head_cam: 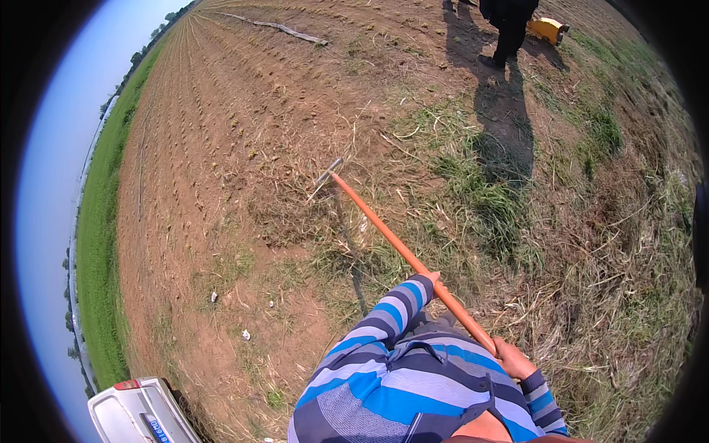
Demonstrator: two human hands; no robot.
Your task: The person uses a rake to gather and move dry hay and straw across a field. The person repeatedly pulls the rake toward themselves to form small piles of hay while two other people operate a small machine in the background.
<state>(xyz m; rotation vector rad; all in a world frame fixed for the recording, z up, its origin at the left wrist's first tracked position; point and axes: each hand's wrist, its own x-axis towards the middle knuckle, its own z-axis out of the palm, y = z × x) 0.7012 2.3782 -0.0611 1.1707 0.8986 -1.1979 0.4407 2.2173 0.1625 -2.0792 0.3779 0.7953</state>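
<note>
An orange-handled rake or similar long-handled tool (382, 226) slants from my body up and left, its metal head (329, 171) at a patch of dry grass and weeds (288, 213). My left hand (433, 277) grips the shaft partway down, its wrist in a blue, grey and dark striped sleeve. Near the shaft's lower end, my right hand (512, 357) is closed round it. Whether the head's working edge touches the soil is hard to tell.
A person in dark clothes (507, 27) stands at the upper right beside a yellow machine (547, 30). A white vehicle (147, 412) is at the lower left. Cut grass (487, 205) and dry stalks cover the ground at the right; a long pole (277, 26) lies on the ploughed field.
</note>
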